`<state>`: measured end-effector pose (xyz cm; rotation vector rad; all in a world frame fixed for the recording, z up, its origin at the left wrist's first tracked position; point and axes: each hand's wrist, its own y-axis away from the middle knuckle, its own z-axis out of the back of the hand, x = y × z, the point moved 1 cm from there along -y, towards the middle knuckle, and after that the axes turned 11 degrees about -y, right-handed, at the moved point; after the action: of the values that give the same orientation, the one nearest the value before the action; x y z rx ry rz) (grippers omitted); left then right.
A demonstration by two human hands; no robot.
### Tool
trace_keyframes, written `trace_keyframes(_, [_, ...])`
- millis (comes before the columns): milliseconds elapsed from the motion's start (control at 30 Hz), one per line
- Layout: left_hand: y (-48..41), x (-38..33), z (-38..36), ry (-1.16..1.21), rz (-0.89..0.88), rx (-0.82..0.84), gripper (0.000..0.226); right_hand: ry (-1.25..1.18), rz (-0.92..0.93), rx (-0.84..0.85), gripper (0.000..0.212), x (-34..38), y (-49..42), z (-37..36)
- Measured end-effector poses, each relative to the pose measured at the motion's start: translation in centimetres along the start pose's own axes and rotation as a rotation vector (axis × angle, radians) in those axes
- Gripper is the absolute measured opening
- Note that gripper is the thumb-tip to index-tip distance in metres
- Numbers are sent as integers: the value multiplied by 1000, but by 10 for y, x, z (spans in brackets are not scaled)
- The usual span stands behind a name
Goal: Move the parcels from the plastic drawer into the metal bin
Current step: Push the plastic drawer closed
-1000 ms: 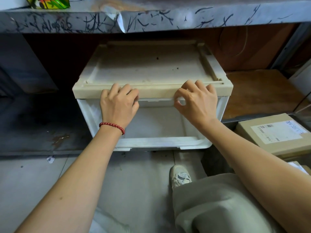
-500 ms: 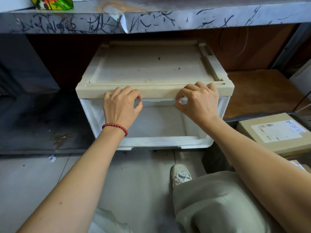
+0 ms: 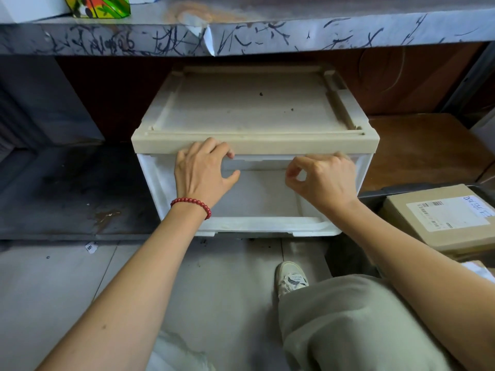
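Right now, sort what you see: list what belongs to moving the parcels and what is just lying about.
Job: plastic drawer, gripped at its front by left hand and right hand; metal bin; labelled parcel in it.
Lying about: colourful carton on the shelf; paper scrap on the floor.

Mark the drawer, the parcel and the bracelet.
drawer [image 3: 257, 194]: head view, translucent front panel
parcel [image 3: 447, 214]: head view, white label on top
bracelet [image 3: 190, 200]: head view, red beads at the left wrist

Parcel label and shelf-edge scribbles are both unreadable.
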<state>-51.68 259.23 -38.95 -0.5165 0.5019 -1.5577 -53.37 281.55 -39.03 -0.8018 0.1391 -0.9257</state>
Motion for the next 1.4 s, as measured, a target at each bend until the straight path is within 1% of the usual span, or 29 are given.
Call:
trace_keyframes(33, [1,0,0,-14,7,18,29,-52,-85,14,5,4,9,3])
trace_keyframes(67, [1,0,0,-23,21,20,32,-94,-209,38,7,6,19,4])
trace_keyframes(100, [1,-1,1,-25,38,12,33,-130,-350,76,13,6,29,5])
trace_keyframes(167, [0,-6,3,-24,40,-2,31,-234,-587,130,33,6,45,3])
trace_keyframes(200, [0,-8,4,-28,27,-3,31,-298,-672,115,42,6,49,1])
trace_keyframes(267, [-1,-11,5,-48,5,-9,31,-404,-763,38,51,6,49,-3])
trace_keyframes(367, [-3,-9,6,-100,-28,-59,34,-538,-802,-19,54,10,38,-9])
trace_keyframes(467, [-11,0,10,-123,3,-77,42,-700,-874,-66,52,15,24,-14])
trace_keyframes(600, [-19,13,5,-63,82,41,49,-923,-1009,-158,39,17,15,-24])
trace_keyframes(633, [-19,14,3,-41,98,62,50,-965,-1026,-174,40,18,14,-28])
trace_keyframes(733, [-22,14,2,-26,114,93,49,-1130,-1061,-226,44,22,12,-42])
trace_keyframes(767, [-23,13,3,-29,118,100,49,-1196,-1061,-253,42,25,9,-46])
trace_keyframes(867, [-27,12,6,-36,139,123,48,-1408,-1058,-411,30,34,1,-54])
trace_keyframes(1000, [-27,11,9,-23,156,139,48,-1582,-1112,-517,26,43,-6,-58])
trace_keyframes(1100, [-27,9,11,-31,158,144,48,-1613,-1145,-565,29,44,-10,-56])
trace_keyframes(1400, [-29,9,13,-26,166,175,46,-1637,-1150,-561,28,51,-10,-50])
